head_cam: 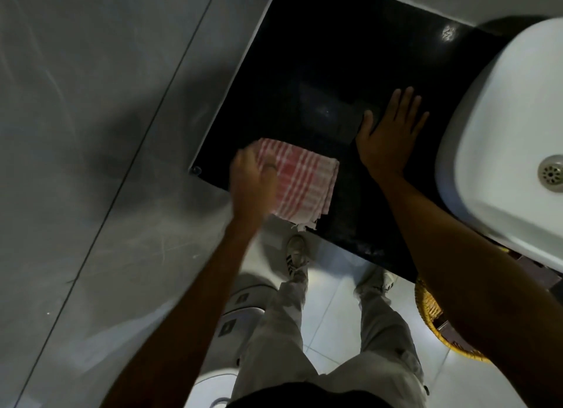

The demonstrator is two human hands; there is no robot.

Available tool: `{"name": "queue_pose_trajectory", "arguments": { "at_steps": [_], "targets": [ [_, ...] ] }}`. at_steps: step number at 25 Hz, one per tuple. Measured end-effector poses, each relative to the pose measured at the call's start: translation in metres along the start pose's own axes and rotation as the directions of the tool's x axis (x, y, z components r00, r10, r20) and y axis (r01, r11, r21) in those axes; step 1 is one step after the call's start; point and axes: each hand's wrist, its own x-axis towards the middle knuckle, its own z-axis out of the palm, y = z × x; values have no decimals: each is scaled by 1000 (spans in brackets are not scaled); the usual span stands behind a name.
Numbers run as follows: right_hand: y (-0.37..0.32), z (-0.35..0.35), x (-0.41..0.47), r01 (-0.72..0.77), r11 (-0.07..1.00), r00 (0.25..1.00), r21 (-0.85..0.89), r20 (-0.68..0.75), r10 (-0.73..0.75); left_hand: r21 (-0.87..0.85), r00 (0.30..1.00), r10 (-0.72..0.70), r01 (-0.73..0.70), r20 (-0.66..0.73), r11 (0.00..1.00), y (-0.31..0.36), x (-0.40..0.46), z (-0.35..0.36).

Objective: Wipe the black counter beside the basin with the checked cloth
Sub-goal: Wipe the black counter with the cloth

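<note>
Left hand (253,179) blurred, pressed on folded checked cloth (304,182) at black counter (320,57) near-left corner, grasp unclear; right hand (387,133) spread flat, empty, beside white basin (499,103)

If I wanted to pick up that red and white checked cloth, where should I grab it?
Probably the frayed corner of the checked cloth. It hangs just over the front edge of the black counter, so fingers can pinch it from below and above, coming from the front. The rest lies flat, and the left hand covers its left end.
</note>
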Motion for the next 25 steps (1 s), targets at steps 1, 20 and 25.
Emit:
{"name": "queue_pose_trajectory", "arguments": {
  "at_steps": [1,20,25],
  "targets": [
    [-1,-1,0,0,1000,1000,8,2,0,98,998,18,-24,61,995,1,-20,20],
    [1,-3,5,-51,985,999,162,-1,52,560,628,551,-767,550,315,65,189,68],
    [5,-9,-1,-47,920,995,390,-64,77,335,332,623,-935,709,117,46,144,72]
  ]
}}
